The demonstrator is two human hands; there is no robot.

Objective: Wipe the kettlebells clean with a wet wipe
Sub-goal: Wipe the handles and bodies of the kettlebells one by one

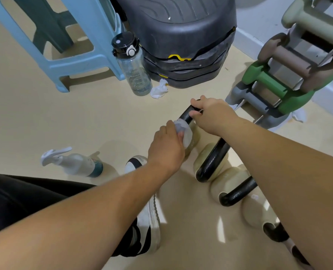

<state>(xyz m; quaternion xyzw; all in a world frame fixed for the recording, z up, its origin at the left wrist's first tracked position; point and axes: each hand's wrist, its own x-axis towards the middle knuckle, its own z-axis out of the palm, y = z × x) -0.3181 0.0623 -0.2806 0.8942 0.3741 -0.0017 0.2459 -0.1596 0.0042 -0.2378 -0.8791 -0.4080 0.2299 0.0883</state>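
kettlebell (196,137): cream, black handle (187,114), centre, first of a row running to 5 o'clock. left hand (166,145): curled round wipe (183,127), pressed at handle base. right hand (213,115): grips handle top. spray bottle (78,164): floor, 8 o'clock.

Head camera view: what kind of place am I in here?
Likely a gym or home workout corner: racked dumbbells, stacked black step platforms, and cream kettlebells on the floor.
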